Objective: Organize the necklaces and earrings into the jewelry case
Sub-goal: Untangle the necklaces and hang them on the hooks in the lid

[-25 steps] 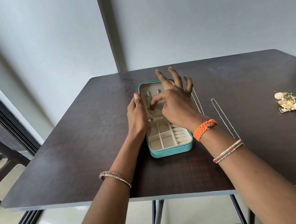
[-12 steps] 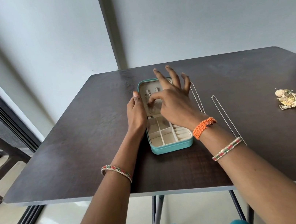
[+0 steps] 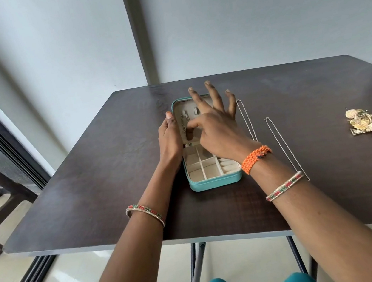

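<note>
Teal and cream, the jewelry case [image 3: 212, 180] lies open near the middle of the dark surface [image 3: 91, 193], its lid half flat on the far side and its divided tray toward the person. The left hand [image 3: 170, 140] rests against the lid's left edge, its fingers held fairly straight along the rim, steadying the case rather than gripping anything that can be seen. The right hand [image 3: 216, 126] hovers over the lid half: thumb and forefinger come together on a thin chain [image 3: 184, 124] that hangs from a hook inside the lid, while the other three fingers fan out straight.

So one necklace looks to be in the course of being settled in the lid. As far as can be seen, the visible tray compartments [image 3: 205, 170] hold nothing yet. Two more necklaces remain outside: one [image 3: 247, 119] just beside the case on its right, another [image 3: 284, 145] a little farther right, both stretched out long. The earrings [image 3: 365, 120] sit in a small gold and silver heap well apart at the right side, untouched. By this reckoning the task is in its early part, with most pieces still to go in.
</note>
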`<state>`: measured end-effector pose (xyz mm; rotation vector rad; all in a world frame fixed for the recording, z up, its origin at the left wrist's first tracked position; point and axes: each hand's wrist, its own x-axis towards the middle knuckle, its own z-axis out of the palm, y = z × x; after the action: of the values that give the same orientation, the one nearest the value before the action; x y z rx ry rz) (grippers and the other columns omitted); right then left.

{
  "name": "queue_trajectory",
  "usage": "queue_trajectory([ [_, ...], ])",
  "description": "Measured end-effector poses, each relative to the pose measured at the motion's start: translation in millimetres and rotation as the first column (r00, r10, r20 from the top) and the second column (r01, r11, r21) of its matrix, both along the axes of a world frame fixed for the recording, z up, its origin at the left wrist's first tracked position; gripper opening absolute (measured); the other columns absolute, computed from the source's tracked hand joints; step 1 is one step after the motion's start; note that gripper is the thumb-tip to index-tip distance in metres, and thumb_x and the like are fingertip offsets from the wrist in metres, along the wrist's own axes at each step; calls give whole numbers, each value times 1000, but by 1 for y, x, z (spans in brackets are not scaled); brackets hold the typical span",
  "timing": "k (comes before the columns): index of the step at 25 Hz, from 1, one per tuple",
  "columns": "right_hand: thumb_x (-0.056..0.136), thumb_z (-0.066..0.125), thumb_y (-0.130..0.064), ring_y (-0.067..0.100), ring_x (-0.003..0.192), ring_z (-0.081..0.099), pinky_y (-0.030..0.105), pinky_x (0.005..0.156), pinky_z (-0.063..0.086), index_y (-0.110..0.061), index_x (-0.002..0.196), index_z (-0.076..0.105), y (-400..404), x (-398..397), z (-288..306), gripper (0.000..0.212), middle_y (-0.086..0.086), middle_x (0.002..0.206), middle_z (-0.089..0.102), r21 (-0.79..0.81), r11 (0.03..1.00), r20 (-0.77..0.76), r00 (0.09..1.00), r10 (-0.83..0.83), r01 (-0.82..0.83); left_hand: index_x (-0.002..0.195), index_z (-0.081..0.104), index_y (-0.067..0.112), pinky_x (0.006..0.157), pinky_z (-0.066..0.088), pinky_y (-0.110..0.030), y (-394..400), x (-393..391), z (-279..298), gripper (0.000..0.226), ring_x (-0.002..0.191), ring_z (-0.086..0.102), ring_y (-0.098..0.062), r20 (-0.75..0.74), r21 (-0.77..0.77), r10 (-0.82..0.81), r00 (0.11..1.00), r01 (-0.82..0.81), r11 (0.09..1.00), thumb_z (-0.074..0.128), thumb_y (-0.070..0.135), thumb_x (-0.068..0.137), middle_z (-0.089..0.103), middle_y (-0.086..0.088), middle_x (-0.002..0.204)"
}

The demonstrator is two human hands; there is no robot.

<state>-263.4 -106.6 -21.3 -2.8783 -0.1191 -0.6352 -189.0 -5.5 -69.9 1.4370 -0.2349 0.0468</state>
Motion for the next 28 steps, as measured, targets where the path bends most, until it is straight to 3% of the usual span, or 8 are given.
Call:
queue_trajectory([
  [3, 73, 54, 2, 28, 147, -9, 56, 113, -7, -32, 82, 69, -1, 1, 1, 38, 2, 160, 12, 30, 999, 57, 998, -15, 13, 73, 53, 14, 72, 39, -36, 0, -1, 1, 46, 78, 47, -23, 11, -3, -7, 1000, 7, 1000, 25, 33, 104, 53, -9, 77],
  [12, 75, 53, -3, 27, 146, -14, 58, 112, -10, -33, 82, 69, 3, 3, -4, 35, 0, 161, 10, -28, 1000, -13, 1000, 8, -8, 75, 55, 16, 69, 42, -33, 0, -3, 4, 45, 71, 51, -19, -19, -7, 0, 1000, 0, 1000, 25, 33, 104, 56, -3, 73],
  [15, 71, 47, -6, 27, 146, 12, 53, 112, 1, -28, 76, 72, 1, 5, -4, 33, 3, 151, 38, 84, 996, 157, 987, 18, -32, 71, 50, 17, 57, 40, -26, 0, -6, 7, 45, 61, 46, -12, -19, -13, -10, 1000, 10, 1000, 24, 31, 105, 51, 0, 68],
  [17, 66, 34, -9, 26, 129, 43, 44, 105, 17, -21, 67, 72, -3, 7, 0, 40, 5, 125, 63, 303, 951, 357, 933, -46, -69, 74, 47, 17, 55, 39, -23, -1, -7, 8, 41, 61, 43, -10, 1, -4, -9, 1000, 9, 1000, 23, 31, 105, 48, 1, 70],
  [20, 60, 31, -7, 22, 100, 62, 44, 95, 37, -22, 63, 69, -16, 6, 9, 41, 0, 92, 70, 502, 853, 503, 850, -155, -141, 95, 48, 17, 75, 40, -24, -1, -10, 10, 30, 76, 45, -5, 47, 71, 46, 998, -49, 996, 24, 33, 104, 48, 7, 86],
  [23, 62, 36, -2, 15, 90, 64, 30, 82, 49, -26, 75, 72, -57, 13, 24, 45, 1, 90, 73, 690, 715, 382, 894, -233, -109, 122, 39, 17, 83, 44, -21, 0, -12, 10, 26, 94, 53, -9, 89, 121, 42, 995, -53, 991, 30, 33, 103, 54, 1, 107],
  [25, 74, 44, 4, 7, 89, 62, 14, 74, 46, -20, 89, 72, -101, 17, 29, 40, 9, 100, 73, 773, 633, 209, 956, -203, -34, 122, 42, 16, 76, 47, -15, 1, -8, 8, 25, 89, 55, -8, 87, 117, 45, 995, -55, 992, 35, 30, 102, 57, 3, 101],
  [28, 90, 54, 0, 5, 91, 59, 5, 66, 41, -4, 105, 70, -159, 7, 9, 23, 14, 111, 69, 672, 721, -113, 985, -128, 170, 112, 53, 13, 81, 47, -29, 2, 2, 3, 21, 87, 55, -12, 99, 154, 69, 993, -84, 984, 40, 25, 101, 59, 6, 91],
])
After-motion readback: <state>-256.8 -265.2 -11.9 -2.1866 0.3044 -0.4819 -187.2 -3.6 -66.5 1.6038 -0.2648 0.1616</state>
